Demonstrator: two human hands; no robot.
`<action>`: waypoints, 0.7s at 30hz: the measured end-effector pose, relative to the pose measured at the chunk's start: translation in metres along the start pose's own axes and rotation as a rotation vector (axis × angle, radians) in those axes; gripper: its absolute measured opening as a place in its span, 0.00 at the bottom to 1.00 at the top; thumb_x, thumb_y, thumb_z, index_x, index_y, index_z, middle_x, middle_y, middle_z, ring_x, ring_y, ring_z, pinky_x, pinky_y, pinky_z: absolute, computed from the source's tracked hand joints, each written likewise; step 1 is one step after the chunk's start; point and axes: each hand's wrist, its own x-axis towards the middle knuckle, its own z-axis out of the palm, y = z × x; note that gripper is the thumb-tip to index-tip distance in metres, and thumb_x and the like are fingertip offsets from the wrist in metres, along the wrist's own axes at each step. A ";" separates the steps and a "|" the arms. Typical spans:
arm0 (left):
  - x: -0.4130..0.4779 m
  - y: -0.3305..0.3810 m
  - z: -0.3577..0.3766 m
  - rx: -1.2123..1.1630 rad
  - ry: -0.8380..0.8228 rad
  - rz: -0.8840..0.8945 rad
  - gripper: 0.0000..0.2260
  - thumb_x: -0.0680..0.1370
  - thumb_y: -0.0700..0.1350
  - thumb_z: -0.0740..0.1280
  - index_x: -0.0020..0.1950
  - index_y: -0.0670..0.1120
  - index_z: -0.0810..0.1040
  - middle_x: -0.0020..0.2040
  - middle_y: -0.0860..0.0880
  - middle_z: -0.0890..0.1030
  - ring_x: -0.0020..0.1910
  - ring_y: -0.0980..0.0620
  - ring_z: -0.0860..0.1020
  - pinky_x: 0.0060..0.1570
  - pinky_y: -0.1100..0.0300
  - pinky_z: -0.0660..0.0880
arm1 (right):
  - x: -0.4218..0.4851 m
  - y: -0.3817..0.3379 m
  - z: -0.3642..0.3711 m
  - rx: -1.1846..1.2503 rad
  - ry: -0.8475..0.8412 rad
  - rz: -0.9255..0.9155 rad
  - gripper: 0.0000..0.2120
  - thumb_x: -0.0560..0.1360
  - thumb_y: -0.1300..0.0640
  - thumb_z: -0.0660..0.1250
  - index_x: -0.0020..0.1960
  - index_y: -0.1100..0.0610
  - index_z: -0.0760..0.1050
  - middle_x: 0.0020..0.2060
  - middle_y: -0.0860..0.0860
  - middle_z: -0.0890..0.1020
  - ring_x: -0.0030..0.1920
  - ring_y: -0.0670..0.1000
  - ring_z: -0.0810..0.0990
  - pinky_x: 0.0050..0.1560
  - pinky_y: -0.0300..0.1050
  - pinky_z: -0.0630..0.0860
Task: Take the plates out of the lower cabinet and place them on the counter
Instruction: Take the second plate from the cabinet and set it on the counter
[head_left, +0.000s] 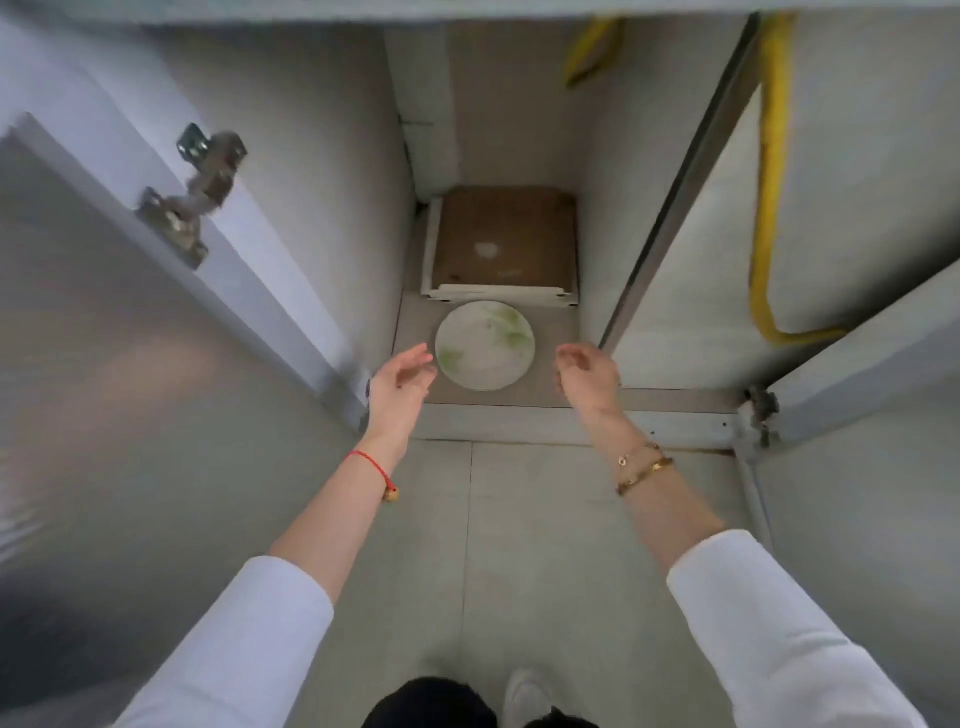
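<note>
A white plate with green leaf marks (485, 345) lies flat on the floor of the open lower cabinet (519, 397), near its front edge. My left hand (400, 387) hovers just left of the plate, fingers apart and empty. My right hand (589, 371) hovers just right of it, fingers loosely curled with nothing in them. Neither hand touches the plate. Whether more plates lie under it I cannot tell.
A brown board on white panels (504, 241) lies behind the plate. The left cabinet door (104, 364) stands open with its hinge (192, 192). A yellow hose (769, 208) runs down the compartment on the right. Grey floor tiles (519, 545) lie below.
</note>
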 end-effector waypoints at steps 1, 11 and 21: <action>0.015 -0.015 0.005 0.011 0.008 0.000 0.16 0.80 0.37 0.65 0.68 0.40 0.75 0.58 0.51 0.79 0.63 0.50 0.76 0.65 0.52 0.74 | 0.015 0.011 0.007 -0.040 -0.002 -0.020 0.09 0.78 0.61 0.62 0.54 0.55 0.79 0.48 0.53 0.81 0.54 0.58 0.81 0.61 0.55 0.77; 0.150 -0.134 0.044 0.030 0.010 -0.070 0.12 0.80 0.36 0.63 0.62 0.42 0.77 0.55 0.45 0.76 0.56 0.49 0.74 0.62 0.50 0.72 | 0.152 0.118 0.073 -0.239 -0.033 -0.228 0.15 0.80 0.57 0.61 0.63 0.60 0.78 0.58 0.54 0.82 0.58 0.53 0.79 0.52 0.37 0.68; 0.234 -0.174 0.051 0.245 0.019 -0.011 0.19 0.73 0.42 0.68 0.65 0.48 0.77 0.50 0.55 0.77 0.60 0.45 0.78 0.64 0.47 0.75 | 0.220 0.141 0.105 -0.390 -0.020 -0.269 0.15 0.80 0.59 0.61 0.63 0.62 0.76 0.56 0.61 0.81 0.58 0.59 0.77 0.42 0.36 0.64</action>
